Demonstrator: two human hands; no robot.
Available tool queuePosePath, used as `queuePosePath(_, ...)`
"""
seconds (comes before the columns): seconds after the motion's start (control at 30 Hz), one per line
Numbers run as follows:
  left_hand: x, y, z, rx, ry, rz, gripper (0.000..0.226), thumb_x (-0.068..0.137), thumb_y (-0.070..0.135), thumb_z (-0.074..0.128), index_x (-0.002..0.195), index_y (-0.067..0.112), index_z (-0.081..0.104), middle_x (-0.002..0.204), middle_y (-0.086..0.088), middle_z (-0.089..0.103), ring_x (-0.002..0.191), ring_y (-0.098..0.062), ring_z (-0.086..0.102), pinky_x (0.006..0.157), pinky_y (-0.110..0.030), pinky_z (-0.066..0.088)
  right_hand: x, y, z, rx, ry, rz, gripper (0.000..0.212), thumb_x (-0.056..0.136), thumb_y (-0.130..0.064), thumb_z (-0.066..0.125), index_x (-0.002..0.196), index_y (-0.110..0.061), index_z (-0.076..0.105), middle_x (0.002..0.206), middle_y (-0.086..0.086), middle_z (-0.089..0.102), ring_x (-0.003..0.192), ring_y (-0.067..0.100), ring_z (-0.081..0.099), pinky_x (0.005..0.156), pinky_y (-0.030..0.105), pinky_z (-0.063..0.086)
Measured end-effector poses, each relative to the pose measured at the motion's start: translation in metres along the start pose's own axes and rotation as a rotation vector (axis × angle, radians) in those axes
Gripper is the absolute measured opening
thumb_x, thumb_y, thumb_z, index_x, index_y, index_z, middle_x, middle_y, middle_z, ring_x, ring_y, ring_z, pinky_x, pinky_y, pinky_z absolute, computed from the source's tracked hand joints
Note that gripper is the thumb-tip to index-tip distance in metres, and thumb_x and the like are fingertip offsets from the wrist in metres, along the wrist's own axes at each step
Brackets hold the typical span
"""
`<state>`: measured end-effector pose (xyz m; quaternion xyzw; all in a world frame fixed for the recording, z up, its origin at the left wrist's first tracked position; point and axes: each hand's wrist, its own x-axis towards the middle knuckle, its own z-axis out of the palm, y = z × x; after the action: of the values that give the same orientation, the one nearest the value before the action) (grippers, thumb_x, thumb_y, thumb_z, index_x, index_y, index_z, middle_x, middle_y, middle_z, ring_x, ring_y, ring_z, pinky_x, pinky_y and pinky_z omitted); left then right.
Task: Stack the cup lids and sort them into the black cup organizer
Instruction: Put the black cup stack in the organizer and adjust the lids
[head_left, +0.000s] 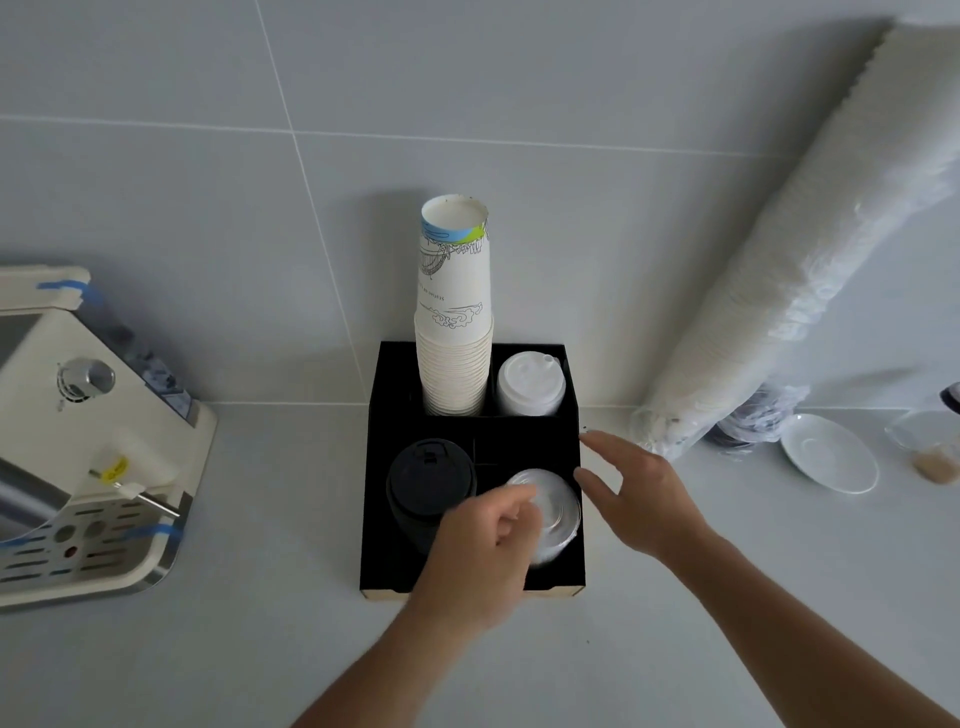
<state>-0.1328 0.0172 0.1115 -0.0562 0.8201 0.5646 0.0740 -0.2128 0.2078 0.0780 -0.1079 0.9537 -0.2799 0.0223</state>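
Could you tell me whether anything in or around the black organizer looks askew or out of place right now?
Yes: the clear lids in the organizer's front-right compartment sit tilted, not flat, under the left hand. Beside it, a long sleeve of cups leans slanted against the wall.

You're facing a pale grey tiled wall (519, 93) with thin white grout lines, meeting a light grey countertop (218, 665) under soft, even light with faint shadows. At your left sits a cream coffee machine (88, 447) with a steel drip tray, a chrome knob and strips of blue tape. At your right a long plastic-wrapped sleeve of white cups (810, 244) leans against the wall, with a white saucer (831, 454) near its foot and a clear container (930, 447) at the frame edge.
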Motion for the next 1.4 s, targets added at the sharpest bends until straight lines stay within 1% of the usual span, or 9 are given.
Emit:
queuePosePath(0.13,0.038,0.036,-0.021,0.186,0.041,0.138,0.030,0.091,0.028,0.056,0.117,0.019,0.068,0.105,0.004,0.073,0.093,0.000,0.066,0.084,-0.008,0.046,0.035,-0.003,-0.012,-0.021,0.029,-0.021,0.043,0.088,-0.024,0.071,0.129,-0.011,0.064,0.130,0.004,0.067,0.119,0.020,0.062,0.096,0.008,0.029)
queuePosePath(0.23,0.076,0.049,-0.026,0.373,0.003,0.171,0.021,0.090,0.030,0.051,0.094,0.018,0.067,0.083,0.002,0.060,0.087,-0.024,0.064,0.092,-0.036,0.051,0.062,-0.005,-0.019,-0.032,0.016,-0.007,0.046,0.088,-0.026,0.069,0.132,-0.012,0.061,0.132,0.005,0.066,0.122,0.022,0.060,0.098,0.018,0.037)
queuePosePath(0.27,0.087,0.051,-0.025,0.465,-0.009,0.164,0.027,0.090,0.028,0.050,0.094,0.007,0.066,0.094,-0.015,0.069,0.090,-0.031,0.062,0.089,-0.040,0.051,0.068,-0.007,-0.019,-0.033,0.001,0.003,0.048,0.089,-0.028,0.069,0.134,-0.014,0.059,0.134,0.004,0.065,0.123,0.022,0.059,0.100,0.023,0.039)
queuePosePath(0.3,0.099,0.051,-0.023,0.565,-0.032,0.153,0.028,0.091,0.026,0.049,0.093,0.001,0.062,0.114,-0.021,0.059,0.095,-0.037,0.058,0.084,-0.041,0.049,0.075,-0.008,-0.020,-0.039,-0.014,0.016,0.050,0.089,-0.031,0.068,0.136,-0.016,0.058,0.135,0.003,0.064,0.124,0.022,0.058,0.101,0.026,0.041)
queuePosePath(0.33,0.110,0.051,-0.021,0.640,-0.049,0.144,0.028,0.092,0.025,0.048,0.090,0.000,0.060,0.100,-0.022,0.063,0.099,-0.038,0.057,0.078,-0.040,0.046,0.082,-0.009,-0.019,-0.044,-0.035,0.030,0.051,0.089,-0.033,0.068,0.137,-0.018,0.057,0.134,0.002,0.064,0.123,0.022,0.058,0.100,0.029,0.042)
queuePosePath(0.53,0.154,0.035,-0.003,0.905,-0.150,0.138,0.019,0.089,0.020,0.051,0.099,0.005,0.057,0.108,-0.016,0.063,0.100,-0.033,0.060,0.070,-0.033,0.041,0.114,-0.010,-0.004,-0.090,-0.157,0.062,0.063,0.084,-0.042,0.069,0.141,-0.024,0.049,0.138,-0.006,0.059,0.124,0.022,0.054,0.095,0.030,0.042)
queuePosePath(0.7,0.166,0.027,0.001,0.939,-0.153,0.103,0.026,0.088,0.019,0.053,0.109,0.003,0.055,0.117,-0.017,0.058,0.107,-0.032,0.057,0.077,-0.032,0.041,0.133,0.000,0.001,-0.106,-0.201,0.002,0.080,0.082,-0.049,0.070,0.150,-0.023,0.037,0.155,-0.006,0.041,0.139,0.016,0.041,0.108,0.028,0.034)
queuePosePath(1.03,0.174,0.021,-0.009,0.991,-0.204,0.185,0.024,0.083,0.008,0.052,0.105,0.000,0.059,0.115,-0.017,0.060,0.106,-0.032,0.057,0.087,-0.036,0.046,0.150,0.010,-0.013,-0.158,-0.292,-0.047,0.077,0.084,-0.050,0.068,0.151,-0.031,0.034,0.161,-0.002,0.031,0.146,0.017,0.029,0.114,0.032,0.026)
queuePosePath(1.4,0.165,0.027,-0.007,1.039,-0.259,0.207,0.027,0.085,0.006,0.050,0.112,0.002,0.054,0.121,-0.017,0.051,0.107,-0.031,0.053,0.084,-0.034,0.043,0.140,0.007,-0.022,-0.148,-0.285,-0.059,0.078,0.086,-0.046,0.067,0.153,-0.029,0.030,0.163,0.002,0.025,0.148,0.018,0.027,0.115,0.033,0.024)
